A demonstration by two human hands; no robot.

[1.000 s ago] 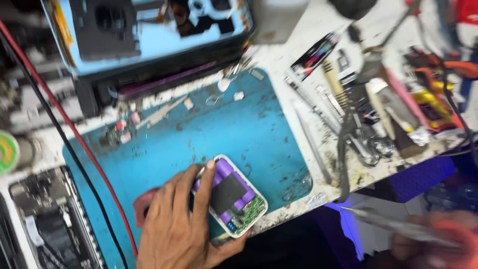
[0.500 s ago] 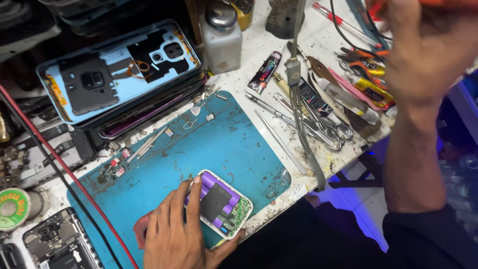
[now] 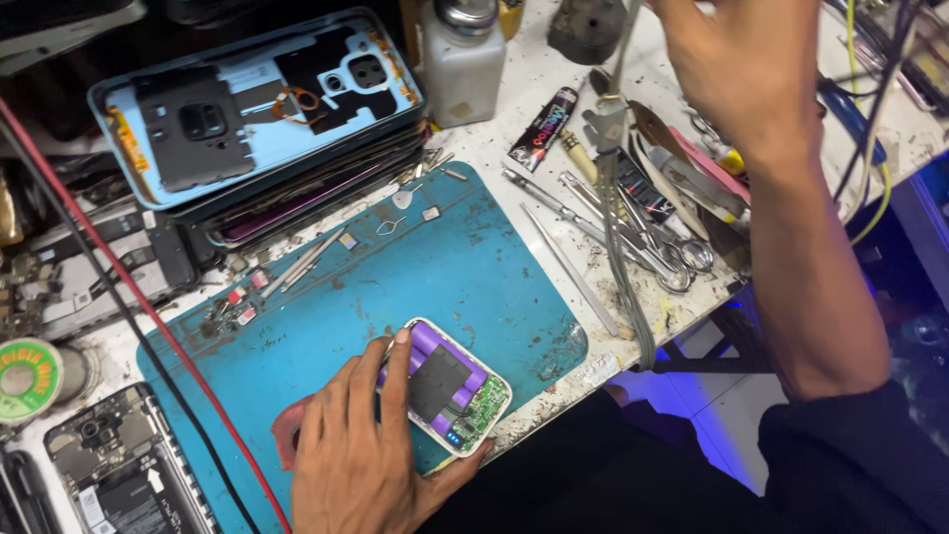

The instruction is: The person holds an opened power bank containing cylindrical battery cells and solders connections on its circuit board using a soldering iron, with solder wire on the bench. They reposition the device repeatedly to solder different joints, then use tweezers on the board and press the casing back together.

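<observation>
An opened white power bank (image 3: pixel 450 386) with purple cells and a green circuit board lies near the front edge of a worn blue work mat (image 3: pixel 435 267). My left hand (image 3: pixel 356 460) grips it: fingers over its left side, thumb under its near edge. My right hand (image 3: pixel 736 74) is raised at the top right above a pile of tools, beside a hanging grey cable (image 3: pixel 623 247). Its fingertips run out of the picture, so what it holds is hidden.
A stack of phone back covers (image 3: pixel 247 109) and a white bottle (image 3: pixel 465 59) stand behind the mat. Tweezers (image 3: pixel 568 257), scissors (image 3: pixel 682 257) and a dark tube (image 3: pixel 544 129) lie to the right. At left are a red wire (image 3: pixel 129 297), a solder spool (image 3: pixel 25 376) and an opened phone (image 3: pixel 119 475).
My right hand rose from the low front right to the top right over the tools. The view tilted and drew closer. My left hand stayed on the power bank.
</observation>
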